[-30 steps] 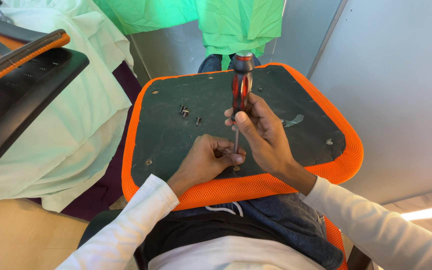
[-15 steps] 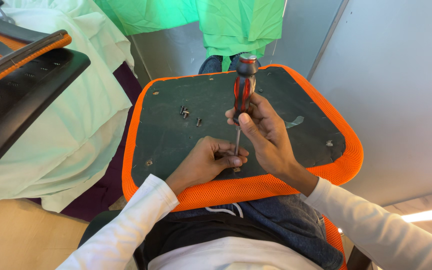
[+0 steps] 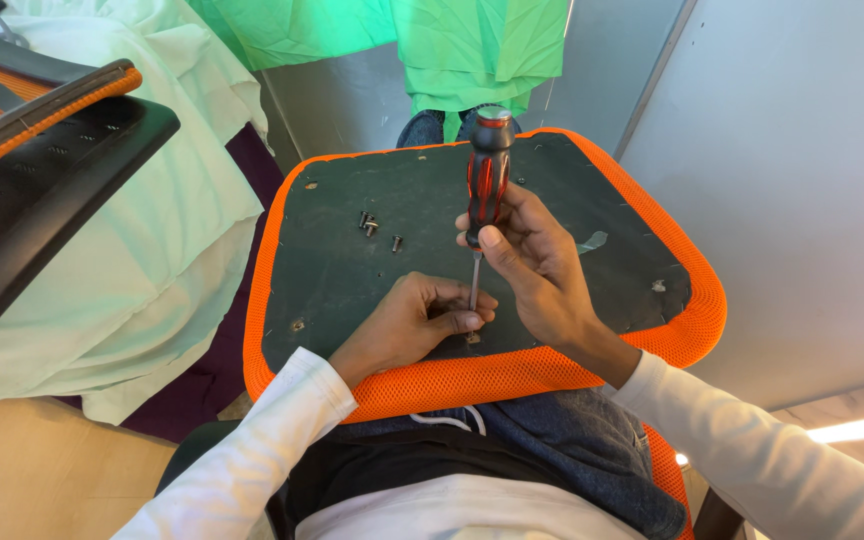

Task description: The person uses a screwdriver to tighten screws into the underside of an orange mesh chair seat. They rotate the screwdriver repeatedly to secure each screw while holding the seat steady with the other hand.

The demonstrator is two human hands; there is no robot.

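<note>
An upturned orange chair seat (image 3: 697, 330) with a dark underside panel rests on my lap. My right hand (image 3: 537, 265) grips a red and black screwdriver (image 3: 487, 175) held upright, its tip down near the panel's front edge. My left hand (image 3: 417, 322) lies on the panel with its fingers pinched around the lower shaft at the tip. Whatever sits under the tip is hidden by the fingers. A few loose screws (image 3: 372, 226) lie on the panel to the upper left.
A black and orange chair back (image 3: 42, 170) stands at the left, over pale green cloth (image 3: 152, 260). Bright green cloth (image 3: 472, 45) hangs at the far side. A grey wall panel (image 3: 802, 180) fills the right.
The screwdriver has tipped slightly and its handle has turned in my right hand. My left hand stays at the shaft's tip.
</note>
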